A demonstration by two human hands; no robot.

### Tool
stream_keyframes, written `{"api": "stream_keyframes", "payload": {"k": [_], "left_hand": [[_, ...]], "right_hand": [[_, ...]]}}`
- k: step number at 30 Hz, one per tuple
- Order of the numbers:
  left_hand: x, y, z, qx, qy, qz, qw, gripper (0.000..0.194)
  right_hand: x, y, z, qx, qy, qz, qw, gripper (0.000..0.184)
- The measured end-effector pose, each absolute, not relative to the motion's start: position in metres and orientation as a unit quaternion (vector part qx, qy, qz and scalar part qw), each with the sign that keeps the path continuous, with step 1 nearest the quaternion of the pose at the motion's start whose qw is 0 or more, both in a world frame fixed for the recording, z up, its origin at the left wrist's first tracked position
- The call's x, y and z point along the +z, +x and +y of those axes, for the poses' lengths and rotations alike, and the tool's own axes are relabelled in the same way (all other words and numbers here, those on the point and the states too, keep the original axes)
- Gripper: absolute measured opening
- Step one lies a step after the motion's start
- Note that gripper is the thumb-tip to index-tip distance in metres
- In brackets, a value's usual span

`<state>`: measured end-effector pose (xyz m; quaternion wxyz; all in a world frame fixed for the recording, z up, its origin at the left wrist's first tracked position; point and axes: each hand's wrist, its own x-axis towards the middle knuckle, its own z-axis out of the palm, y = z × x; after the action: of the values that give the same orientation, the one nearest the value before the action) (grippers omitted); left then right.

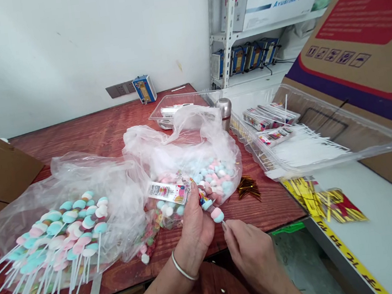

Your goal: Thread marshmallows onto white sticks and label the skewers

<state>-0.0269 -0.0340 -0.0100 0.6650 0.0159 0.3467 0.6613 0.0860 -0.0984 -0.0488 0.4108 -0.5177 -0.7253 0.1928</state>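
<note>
My left hand [195, 222], a bangle on its wrist, is closed around the upper part of a candy skewer [217, 215], whose pink and blue marshmallow shows below the fingers. A printed label card [168, 192] sticks out to the left of that hand. My right hand [250, 246] pinches the skewer's lower end, where a stick would be; its fingers mostly hide the stick. Beyond my hands lies an open plastic bag [181, 144] of loose pink, blue and white marshmallows. At left, finished-looking marshmallow skewers [65, 227] lie on another clear bag [121, 185].
A clear tray [372, 145] at right holds white sticks [311, 146] and printed card stacks [267, 117]. Gold twist ties [248, 188] lie nearby, beside a steel flask [225, 112]. Cardboard boxes [361, 62] flank both sides; a metal shelf [228, 36] stands behind.
</note>
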Motion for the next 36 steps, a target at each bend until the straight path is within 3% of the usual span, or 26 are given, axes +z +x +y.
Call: {"api": "stream_keyframes", "payload": {"k": [3,5,10,13,17,20,29,33,36], "left_hand": [[-0.011,-0.027,-0.036,0.654,0.035,0.293,0.696,0.023],[-0.014,-0.029,-0.036,0.644,0.037,0.273,0.714,0.022],[-0.026,-0.039,-0.03,0.649,0.055,0.276,0.707,0.015],[-0.027,-0.038,-0.027,0.657,0.056,0.278,0.699,0.015],[-0.022,-0.024,-0.032,0.656,0.043,0.295,0.693,0.017],[-0.022,-0.009,-0.041,0.649,0.063,0.288,0.701,0.023],[-0.013,-0.034,-0.021,0.633,0.095,0.25,0.726,0.036],[-0.011,-0.025,-0.019,0.636,0.095,0.251,0.724,0.025],[-0.013,-0.011,-0.028,0.618,0.071,0.251,0.742,0.03]], "right_hand": [[-0.048,0.084,-0.094,0.562,-0.507,-0.476,0.447,0.037],[-0.046,0.084,-0.092,0.713,-0.449,-0.308,0.442,0.037],[-0.042,0.083,-0.093,0.798,-0.361,-0.198,0.441,0.03],[-0.043,0.08,-0.095,0.75,-0.397,-0.283,0.448,0.029],[-0.045,0.075,-0.094,0.5,-0.515,-0.531,0.45,0.029],[-0.043,0.075,-0.09,0.368,-0.556,-0.598,0.445,0.027],[-0.033,0.089,-0.087,0.342,-0.547,-0.632,0.428,0.028],[-0.038,0.085,-0.086,0.261,-0.568,-0.674,0.394,0.03],[-0.042,0.083,-0.083,0.166,-0.578,-0.704,0.377,0.03]]}}
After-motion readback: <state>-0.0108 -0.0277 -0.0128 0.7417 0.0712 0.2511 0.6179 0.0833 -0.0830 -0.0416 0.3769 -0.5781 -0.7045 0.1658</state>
